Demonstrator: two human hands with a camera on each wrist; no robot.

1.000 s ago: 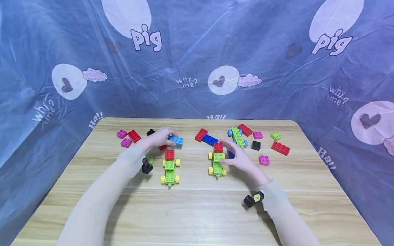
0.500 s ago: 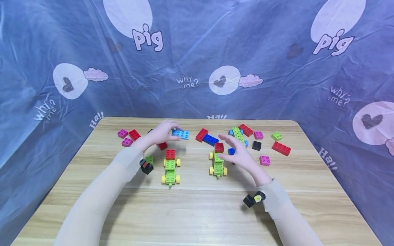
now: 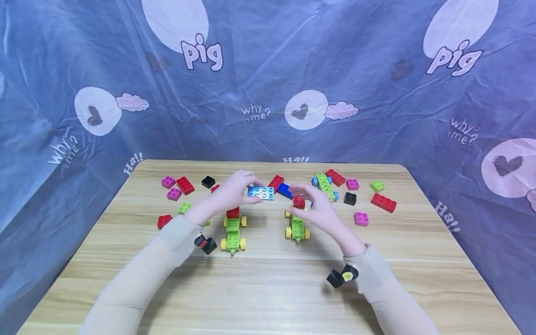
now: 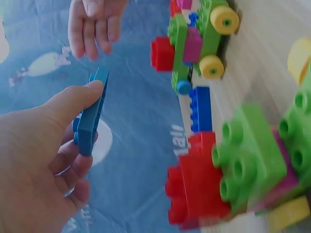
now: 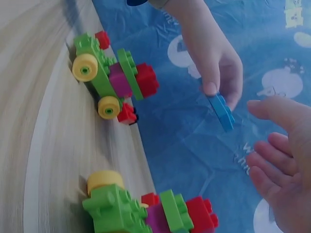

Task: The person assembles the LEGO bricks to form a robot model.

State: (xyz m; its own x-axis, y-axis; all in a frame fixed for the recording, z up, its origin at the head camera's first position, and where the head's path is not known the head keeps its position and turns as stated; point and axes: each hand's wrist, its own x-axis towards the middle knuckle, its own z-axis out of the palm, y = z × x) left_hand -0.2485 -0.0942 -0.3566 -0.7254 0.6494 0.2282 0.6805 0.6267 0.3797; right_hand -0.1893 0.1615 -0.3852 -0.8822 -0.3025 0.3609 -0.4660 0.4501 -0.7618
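My left hand [image 3: 229, 193] pinches a light blue building brick [image 3: 261, 193] between thumb and fingers, raised above the table. In the left wrist view the thumb lies along one face of this brick [image 4: 88, 121]. My right hand [image 3: 320, 211] holds nothing; its thumb and fingers are spread apart, facing the brick [image 5: 222, 112] across a small gap. Below the hands stand two green toy cars with yellow wheels, the left car [image 3: 232, 239] and the right car [image 3: 298, 231]. Each carries a magenta brick, a green brick and a red brick stacked at its far end.
A green car base with blue wheels [image 3: 324, 185] lies at the back right, near a dark blue brick [image 3: 284, 190]. Loose bricks lie at both sides, among them a black brick [image 3: 350, 198] and a long red brick [image 3: 383, 202]. A blue printed cloth [image 3: 268, 83] hangs behind the table.
My left hand has lifted the light blue brick off the table and brought it right, toward the middle. The right hand has shifted slightly left, still spread.
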